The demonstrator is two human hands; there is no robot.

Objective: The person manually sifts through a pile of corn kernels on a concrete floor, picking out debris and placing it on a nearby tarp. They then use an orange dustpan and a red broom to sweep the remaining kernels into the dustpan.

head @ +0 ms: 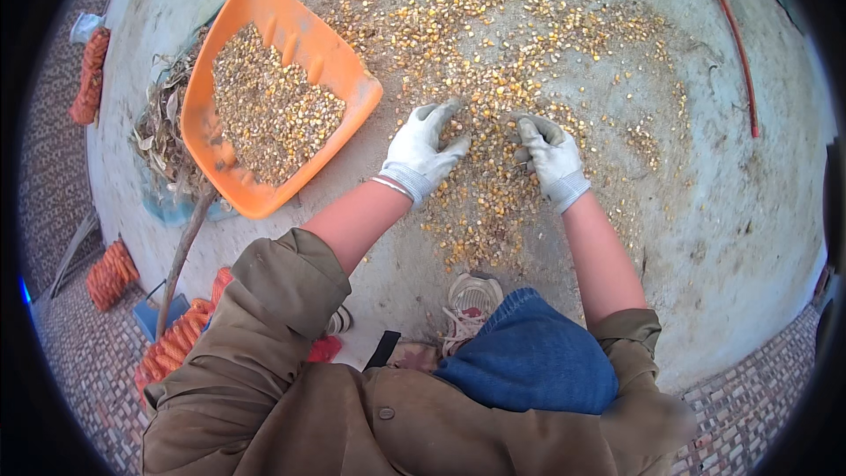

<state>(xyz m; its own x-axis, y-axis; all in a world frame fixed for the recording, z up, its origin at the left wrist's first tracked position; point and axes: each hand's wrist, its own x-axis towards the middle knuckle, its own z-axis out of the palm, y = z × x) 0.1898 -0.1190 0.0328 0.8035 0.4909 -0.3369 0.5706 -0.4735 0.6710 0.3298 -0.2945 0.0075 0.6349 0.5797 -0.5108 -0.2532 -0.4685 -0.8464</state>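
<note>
Loose corn kernels (489, 139) lie scattered over a pale, dirty sheet (714, 211) in front of me. My left hand (426, 145), in a white work glove with grey coated fingers, is at the left edge of the pile. Its thumb and fingers are apart and nothing shows between them. Across the kernels, my right hand (550, 155), gloved alike, has its fingers curled in over the pile; whether they pinch something is hidden. Left of my hands rests an orange plastic scoop (357, 89), partly filled with a heap of kernels and bits (271, 112).
Dry husks (162, 119) lie beyond the scoop, near a wooden stick (188, 258). Red mesh sacks of corn cobs (175, 337) stand at the left on brick paving (86, 357). A red rod (733, 33) lies at the far right. My shoe (472, 301) is by the near kernels.
</note>
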